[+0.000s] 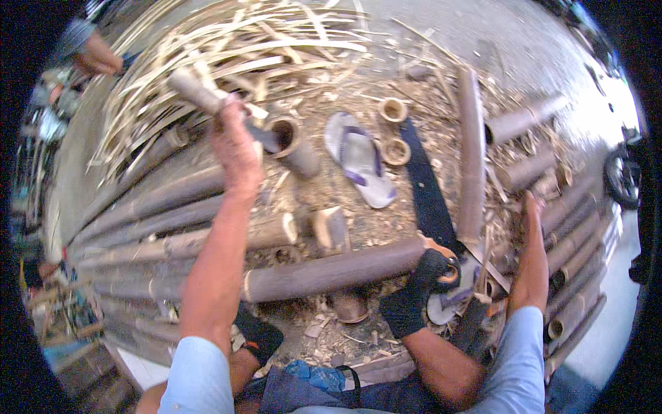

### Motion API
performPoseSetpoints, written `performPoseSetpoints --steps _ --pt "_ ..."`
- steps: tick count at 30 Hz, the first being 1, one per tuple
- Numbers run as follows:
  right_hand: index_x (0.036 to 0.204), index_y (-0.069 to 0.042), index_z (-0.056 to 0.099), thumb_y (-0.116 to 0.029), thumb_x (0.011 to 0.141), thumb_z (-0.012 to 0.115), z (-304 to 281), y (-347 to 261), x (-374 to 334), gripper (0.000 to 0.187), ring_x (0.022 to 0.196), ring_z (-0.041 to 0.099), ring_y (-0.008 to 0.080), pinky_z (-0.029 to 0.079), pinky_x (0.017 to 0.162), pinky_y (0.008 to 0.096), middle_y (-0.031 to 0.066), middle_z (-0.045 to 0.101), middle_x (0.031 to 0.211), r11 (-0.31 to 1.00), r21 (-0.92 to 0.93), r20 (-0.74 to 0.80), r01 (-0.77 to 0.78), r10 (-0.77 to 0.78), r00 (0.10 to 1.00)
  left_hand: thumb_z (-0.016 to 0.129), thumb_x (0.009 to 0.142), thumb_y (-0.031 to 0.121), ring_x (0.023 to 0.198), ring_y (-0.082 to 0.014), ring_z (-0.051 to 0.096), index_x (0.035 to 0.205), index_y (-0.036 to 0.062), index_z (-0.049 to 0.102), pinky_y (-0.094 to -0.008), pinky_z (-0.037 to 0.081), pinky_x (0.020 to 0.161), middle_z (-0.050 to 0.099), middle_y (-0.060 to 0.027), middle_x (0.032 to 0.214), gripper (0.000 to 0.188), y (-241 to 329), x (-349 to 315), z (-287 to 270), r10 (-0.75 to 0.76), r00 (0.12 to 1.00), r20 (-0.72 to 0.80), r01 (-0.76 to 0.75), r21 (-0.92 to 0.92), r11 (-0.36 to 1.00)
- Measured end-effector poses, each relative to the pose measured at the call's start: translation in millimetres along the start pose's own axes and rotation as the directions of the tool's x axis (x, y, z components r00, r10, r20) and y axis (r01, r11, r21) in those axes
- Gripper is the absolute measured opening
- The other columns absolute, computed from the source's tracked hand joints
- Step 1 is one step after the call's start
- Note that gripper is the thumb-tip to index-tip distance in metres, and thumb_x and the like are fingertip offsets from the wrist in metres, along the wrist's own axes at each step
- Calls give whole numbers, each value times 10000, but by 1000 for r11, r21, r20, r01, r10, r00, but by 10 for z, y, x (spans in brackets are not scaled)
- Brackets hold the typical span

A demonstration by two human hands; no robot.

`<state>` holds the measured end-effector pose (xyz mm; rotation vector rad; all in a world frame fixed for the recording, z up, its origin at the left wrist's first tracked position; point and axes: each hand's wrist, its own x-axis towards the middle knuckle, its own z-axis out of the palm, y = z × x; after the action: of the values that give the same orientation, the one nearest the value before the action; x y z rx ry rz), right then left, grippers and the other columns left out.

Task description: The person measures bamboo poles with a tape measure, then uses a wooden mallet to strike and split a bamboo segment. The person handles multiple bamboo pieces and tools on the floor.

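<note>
My left hand [236, 141], smeared by motion, is closed around a short pale bamboo piece [196, 92] that points up and left. Beside its fingers a dark, blade-like thing [266, 136] reaches toward an upright bamboo tube [295, 148]; I cannot make out whether the hand holds this too. At the right, my right hand [532, 205] is against a short bamboo piece [545, 185] among the cut lengths, its fingers mostly hidden. Across the middle, in front of me, lies a long brown bamboo pole [331, 270]. A saw [429, 181] with an orange-and-black handle rests by its right end.
Bamboo poles lie stacked at the left [148, 200] and right [576, 255]. Pale split strips [276, 52] spread behind. A grey flip-flop [360, 162] and two small bamboo rings [395, 151] sit among the shavings. Another person's leg [98, 54] shows at far left.
</note>
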<state>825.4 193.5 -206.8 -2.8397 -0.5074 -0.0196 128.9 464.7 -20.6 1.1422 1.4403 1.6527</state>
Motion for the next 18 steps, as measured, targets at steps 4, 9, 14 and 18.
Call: performPoseSetpoints --steps 4,9,14,18 --pt "1135 -20 674 -530 880 604 -59 -39 -134 575 895 652 317 514 802 483 170 673 995 912 310 107 -268 246 963 618 947 417 703 -98 494 797 89 602 -288 403 694 560 -4 725 362 332 20 -18 -9 997 79 28 -244 969" --pt "1054 -91 694 -517 920 529 -423 -80 -221 477 764 638 249 537 621 452 89 646 880 194 751 558 -631 324 764 603 965 352 647 -126 536 770 103 539 -284 427 644 574 -23 689 322 842 126 -104 -171 984 40 167 -516 840" --pt "945 -165 604 -347 975 479 -960 -291 -645 222 662 638 215 545 535 356 40 638 809 106 897 430 -429 13 903 721 910 297 559 -128 552 740 82 585 -324 480 577 597 -40 631 305 1095 -50 -562 80 980 182 7 -434 901" --pt "1046 -129 626 -259 944 606 -1560 -959 -1497 166 710 637 213 602 633 317 43 626 841 -198 858 479 -474 -28 877 783 843 263 722 -178 648 921 120 713 -337 521 672 681 -44 785 177 924 -829 -1016 258 781 569 -378 100 920"
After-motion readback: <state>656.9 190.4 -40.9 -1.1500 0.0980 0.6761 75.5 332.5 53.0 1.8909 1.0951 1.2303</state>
